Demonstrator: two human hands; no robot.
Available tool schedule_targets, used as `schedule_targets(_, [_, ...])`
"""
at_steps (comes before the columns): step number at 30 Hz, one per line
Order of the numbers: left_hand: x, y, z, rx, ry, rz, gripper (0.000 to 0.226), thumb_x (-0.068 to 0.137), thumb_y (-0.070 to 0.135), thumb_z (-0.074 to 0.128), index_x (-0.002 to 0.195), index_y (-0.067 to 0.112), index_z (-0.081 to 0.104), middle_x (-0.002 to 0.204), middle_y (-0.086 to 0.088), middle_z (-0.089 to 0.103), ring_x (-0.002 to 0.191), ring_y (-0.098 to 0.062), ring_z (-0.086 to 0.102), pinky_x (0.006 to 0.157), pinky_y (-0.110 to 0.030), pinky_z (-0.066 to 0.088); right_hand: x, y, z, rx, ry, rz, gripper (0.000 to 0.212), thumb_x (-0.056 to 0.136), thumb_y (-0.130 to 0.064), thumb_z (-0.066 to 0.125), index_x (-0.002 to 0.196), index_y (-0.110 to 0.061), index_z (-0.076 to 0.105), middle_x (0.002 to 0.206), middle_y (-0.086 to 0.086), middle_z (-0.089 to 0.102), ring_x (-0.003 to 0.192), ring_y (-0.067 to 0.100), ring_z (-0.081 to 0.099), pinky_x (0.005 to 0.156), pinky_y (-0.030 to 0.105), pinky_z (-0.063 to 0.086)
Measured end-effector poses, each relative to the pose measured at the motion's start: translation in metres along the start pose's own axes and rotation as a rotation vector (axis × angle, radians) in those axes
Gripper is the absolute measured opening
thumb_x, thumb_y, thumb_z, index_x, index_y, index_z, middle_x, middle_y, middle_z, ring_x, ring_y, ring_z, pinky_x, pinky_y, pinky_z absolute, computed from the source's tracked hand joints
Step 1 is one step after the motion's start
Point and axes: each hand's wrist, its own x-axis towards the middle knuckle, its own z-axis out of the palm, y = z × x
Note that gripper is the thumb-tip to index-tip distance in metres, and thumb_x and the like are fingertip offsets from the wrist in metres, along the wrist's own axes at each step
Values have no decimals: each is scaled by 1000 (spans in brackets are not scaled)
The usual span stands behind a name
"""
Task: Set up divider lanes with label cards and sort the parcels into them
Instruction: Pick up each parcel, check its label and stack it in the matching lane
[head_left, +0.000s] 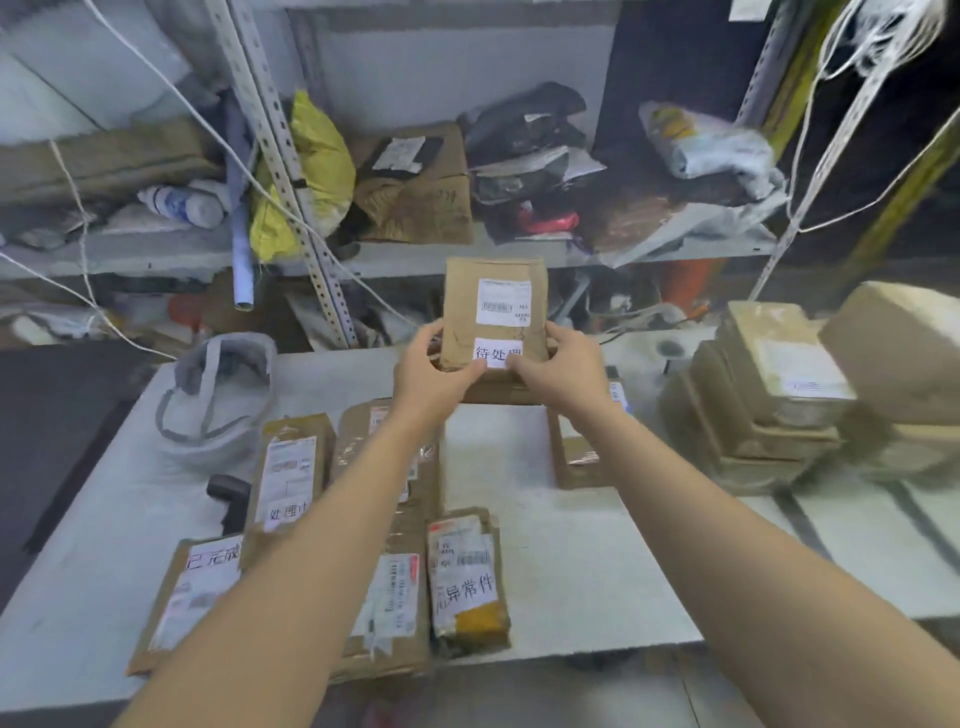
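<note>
A brown parcel (493, 306) stands upright at the far middle of the white table (545, 571), on top of another flat parcel. A white label card (497, 353) with black characters lies against its lower front. My left hand (434, 371) and my right hand (558, 364) pinch the card's two lower corners and press against the parcel. Nearer to me lie flat brown parcels with label cards: one at the near left (187, 597), one behind it (291, 473), one in the middle (467, 577). My forearms hide parts of the middle parcels.
A stack of brown parcels (769, 395) stands at the right of the table. At the left lie a grey-white bag (218, 400) and a black handheld scanner (228, 493). Behind the table, metal shelves (291, 171) hold bags and boxes, and white cords hang down.
</note>
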Motion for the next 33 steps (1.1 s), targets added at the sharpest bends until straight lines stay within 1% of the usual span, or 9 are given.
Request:
schedule_targets(3, [-25,12,30,-13,-3,-30,70,73,25,86,135,22,54,122,6,63,108,-8,60,85,-23,51,-13,17,-37,-91,16,-28,29,79,-36,72,106,-27,70,88,-13,67,92,15,64,75,30,50])
schedule_targets(7, [-47,21,63,-13,-43,-81,78,70,32,87,139,25,51,128,5,61,113,-11,60,84,-25,52,-25,44,-72,-122,17,-10,46,79,-41,73,123,-27,66,106,-10,66,101,15,63,83,33,53])
schedule_targets(10, [-57,23,84,-38,-63,-127,74,73,31,86,139,29,52,124,9,62,109,-12,61,87,-31,54,-26,63,-88,-69,-4,9,44,77,-41,71,120,-32,69,105,-13,72,94,11,67,81,34,57])
schedule_targets(14, [-58,19,114,-93,-66,-184,52,83,25,77,132,27,61,117,9,67,102,-7,62,81,-25,53,-23,81,-97,-49,10,46,34,86,-41,66,118,-33,69,94,-15,72,87,9,66,67,26,48])
schedule_targets(17, [-52,9,138,-156,-55,-223,43,85,22,74,127,27,64,113,12,68,99,-4,61,73,-18,49,-16,95,-95,-46,41,75,26,88,-38,64,111,-32,70,85,-14,68,88,13,67,74,30,54])
schedule_targets(24, [-26,-25,182,-241,-48,-362,47,85,15,70,130,27,64,107,17,69,101,-5,63,84,-21,53,15,140,-79,-20,31,197,43,89,-33,69,131,-25,64,115,-5,71,92,9,60,83,25,47])
schedule_targets(28, [-19,-47,196,-244,-54,-396,45,88,12,68,130,28,64,93,29,62,94,2,61,75,-12,47,28,163,-69,1,18,247,45,86,-33,72,130,-25,65,114,-7,71,90,4,63,88,23,50])
schedule_targets(30, [-20,-57,200,-207,-48,-377,43,87,13,68,126,30,65,98,25,66,95,-1,63,72,-9,48,29,175,-63,14,-4,265,45,83,-33,74,127,-27,68,109,-10,74,92,3,68,92,27,55])
schedule_targets(33, [-27,-67,208,-154,-9,-324,52,88,20,69,138,27,57,119,14,64,102,-4,62,74,-7,50,29,186,-60,44,-9,289,43,83,-29,74,126,-28,68,104,-13,74,96,5,69,90,28,56])
